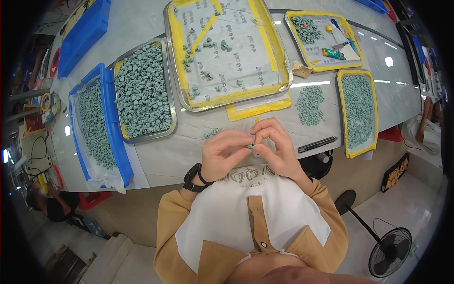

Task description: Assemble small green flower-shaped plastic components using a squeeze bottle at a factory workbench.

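Note:
Near the table's front edge, my left hand [226, 152] and my right hand [278, 147] meet in front of my chest. Their fingertips pinch a small grey-green piece [250, 146] between them; most of it is hidden by the fingers. A thin pale thing beside my right fingers is too small to make out. Close beyond my left hand lie a few loose grey-green pieces [213, 133]. A yellow-edged sheet [259, 110] lies just past my fingers, partly under a large metal tray [227, 102] with scattered green pieces on its paper lining.
To the left stand a full metal tray [174, 120] and a blue tray [124, 163] of green pieces. At right are a small pile [310, 105], a narrow yellow-edged tray [373, 118], black tweezers [318, 144] and a tool tray [360, 64]. A fan [390, 252] stands on the floor.

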{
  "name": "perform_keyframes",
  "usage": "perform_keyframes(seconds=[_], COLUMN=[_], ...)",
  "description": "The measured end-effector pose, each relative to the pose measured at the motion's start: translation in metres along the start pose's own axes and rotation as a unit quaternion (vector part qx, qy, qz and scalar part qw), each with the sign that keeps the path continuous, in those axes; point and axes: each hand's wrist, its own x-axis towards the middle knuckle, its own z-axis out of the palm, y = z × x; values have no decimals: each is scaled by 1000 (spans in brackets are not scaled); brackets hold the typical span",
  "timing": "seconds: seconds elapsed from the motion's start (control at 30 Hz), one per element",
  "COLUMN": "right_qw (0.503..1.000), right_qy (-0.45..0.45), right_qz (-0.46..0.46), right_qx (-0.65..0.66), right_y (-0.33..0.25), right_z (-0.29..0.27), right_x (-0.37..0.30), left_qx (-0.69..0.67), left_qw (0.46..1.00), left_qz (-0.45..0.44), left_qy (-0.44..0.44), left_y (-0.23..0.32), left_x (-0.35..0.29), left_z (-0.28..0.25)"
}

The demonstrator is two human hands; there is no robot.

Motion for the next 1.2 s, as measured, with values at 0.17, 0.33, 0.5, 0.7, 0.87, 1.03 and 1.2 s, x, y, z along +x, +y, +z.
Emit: perform_keyframes(seconds=[0.17,0.33,0.5,0.7,0.87,1.03,1.2], right_qw=[1000,1000,1000,988,977,973,969], right_qy=[8,0,-3,67,89,84,102], right_qz=[-3,-15,-16,-80,-136,-150,-154], right_qx=[-10,-18,-9,-115,-139,-155,-163], right_y=[-2,-3,-9,-16,-26,-26,-29], right_z=[1,4,10,25,41,54,64], right_x=[-1,-1,-6,-26,-44,-69,-83], left_qx=[6,3,22,-65,-102,-97,-89], left_qw=[1000,1000,999,995,992,992,992], left_qz=[7,24,14,66,60,62,80], left_qy=[5,11,27,45,46,45,39], left_y=[-1,4,12,0,-4,-5,-7], left_x=[-1,-5,-16,-38,-64,-89,-99], left_z=[1,3,6,5,11,16,16])
